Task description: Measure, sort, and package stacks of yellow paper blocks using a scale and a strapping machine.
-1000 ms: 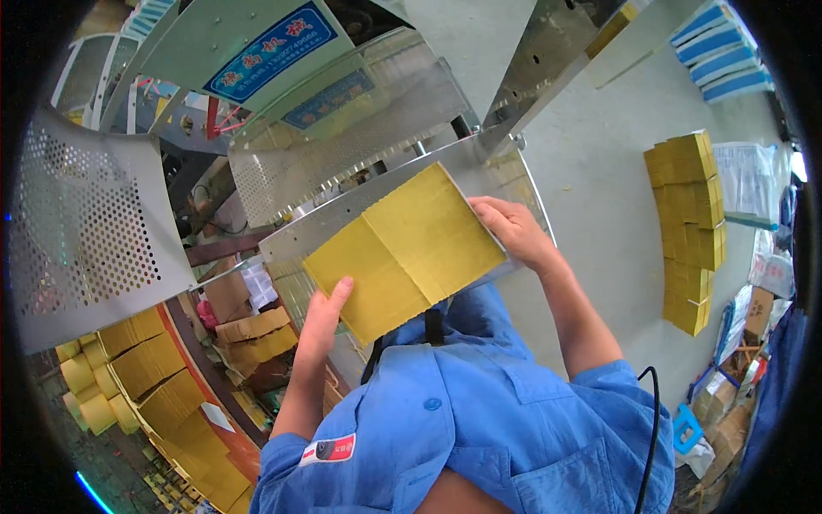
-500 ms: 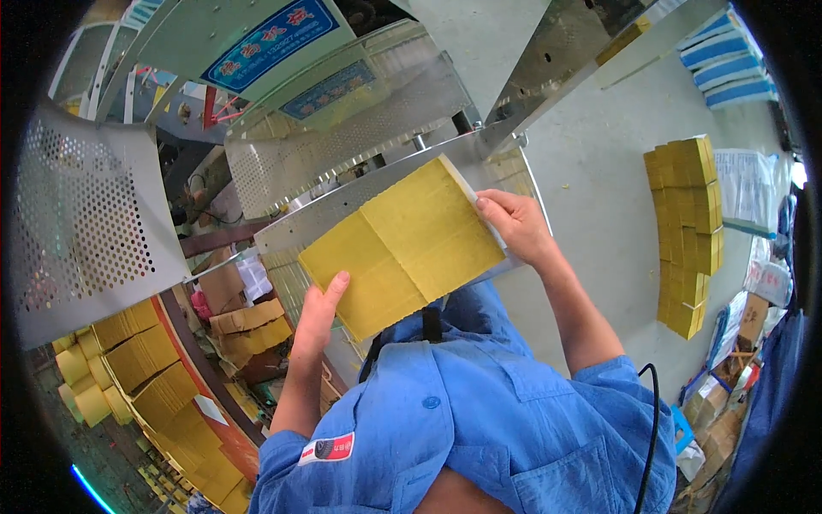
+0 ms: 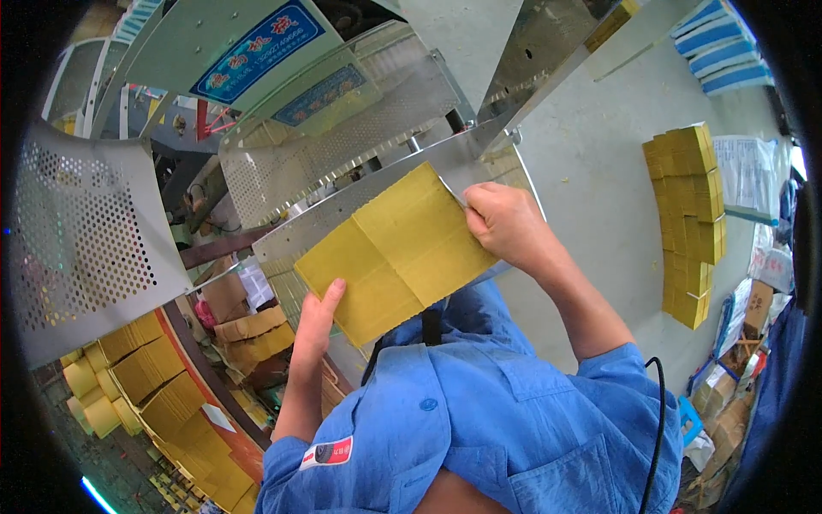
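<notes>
Yellow cardboard (image 3: 390, 253) in both hands (image 3: 512, 226), underside unseen

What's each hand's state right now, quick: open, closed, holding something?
Left hand: holding the yellow paper, thumb on top.
Right hand: closed at the paper's right edge; exactly what it pinches cannot be told.

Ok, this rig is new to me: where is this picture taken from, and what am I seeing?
It's a head-worn fisheye camera looking down, so straight edges bend near the rim. There's no robot, just two bare hands. The left hand holds the lower left of a creased yellow sheet, thumb on top; the right hand grips its right edge. I can't tell if it's several layers. Beyond it stands the machine. Yellow stacks rest on the floor at right.
</notes>
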Demonstrator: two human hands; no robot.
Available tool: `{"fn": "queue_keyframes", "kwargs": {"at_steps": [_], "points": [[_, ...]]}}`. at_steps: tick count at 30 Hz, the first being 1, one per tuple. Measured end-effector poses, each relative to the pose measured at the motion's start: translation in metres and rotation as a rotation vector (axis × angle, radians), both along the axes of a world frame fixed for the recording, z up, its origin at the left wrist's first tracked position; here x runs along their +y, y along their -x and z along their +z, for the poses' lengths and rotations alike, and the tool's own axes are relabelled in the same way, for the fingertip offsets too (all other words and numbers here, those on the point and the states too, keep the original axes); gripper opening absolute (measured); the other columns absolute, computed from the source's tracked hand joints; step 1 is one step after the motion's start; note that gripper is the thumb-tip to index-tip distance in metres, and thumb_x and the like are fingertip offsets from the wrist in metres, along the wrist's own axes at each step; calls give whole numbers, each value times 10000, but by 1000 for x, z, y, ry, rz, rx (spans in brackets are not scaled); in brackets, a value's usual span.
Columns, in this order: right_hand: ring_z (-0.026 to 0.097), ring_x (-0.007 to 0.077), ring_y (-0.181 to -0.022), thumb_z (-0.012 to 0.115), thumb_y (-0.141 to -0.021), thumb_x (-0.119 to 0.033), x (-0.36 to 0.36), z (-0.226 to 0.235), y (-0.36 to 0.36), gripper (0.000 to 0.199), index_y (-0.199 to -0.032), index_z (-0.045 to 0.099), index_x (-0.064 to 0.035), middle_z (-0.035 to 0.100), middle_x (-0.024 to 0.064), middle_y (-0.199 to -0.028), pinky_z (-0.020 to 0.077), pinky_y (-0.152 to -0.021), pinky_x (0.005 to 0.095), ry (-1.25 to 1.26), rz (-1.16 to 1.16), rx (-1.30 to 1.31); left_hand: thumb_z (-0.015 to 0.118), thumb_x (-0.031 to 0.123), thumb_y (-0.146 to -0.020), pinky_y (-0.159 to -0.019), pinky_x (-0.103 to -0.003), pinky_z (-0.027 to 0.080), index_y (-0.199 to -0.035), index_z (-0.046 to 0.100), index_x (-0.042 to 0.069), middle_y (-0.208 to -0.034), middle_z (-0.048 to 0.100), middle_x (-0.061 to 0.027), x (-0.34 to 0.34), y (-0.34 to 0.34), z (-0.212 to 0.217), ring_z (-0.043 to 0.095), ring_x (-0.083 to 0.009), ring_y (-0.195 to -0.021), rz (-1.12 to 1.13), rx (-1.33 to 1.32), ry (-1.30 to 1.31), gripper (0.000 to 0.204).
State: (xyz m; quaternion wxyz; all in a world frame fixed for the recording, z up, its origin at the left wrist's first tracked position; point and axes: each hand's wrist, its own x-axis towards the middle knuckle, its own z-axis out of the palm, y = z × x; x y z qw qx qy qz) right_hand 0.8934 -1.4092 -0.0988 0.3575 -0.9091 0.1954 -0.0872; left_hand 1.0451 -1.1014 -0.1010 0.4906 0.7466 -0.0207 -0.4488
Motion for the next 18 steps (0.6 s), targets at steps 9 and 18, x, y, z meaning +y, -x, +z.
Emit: {"fn": "queue_keyframes", "kwargs": {"at_steps": [9,18], "points": [[618,388,-826,568,-857,-115,2,-13,4,122,-855,607,0,628,185,-850,499,-727,454,-157,1,-94,607,356,-942,-989,-344,408,-1308,475,-59,-1249,572,-132,2,0,-3,540,-214,-1140,18,16,1,569],[635,192,-789,571,-941,-225,-14,-36,9,230,-972,658,-15,670,90,-853,502,-749,321,-788,-46,-73,377,502,-1011,-980,-362,428,-1339,484,-10,-1279,575,-107,3,6,3,565,-220,-1132,253,166,85,617]]}}
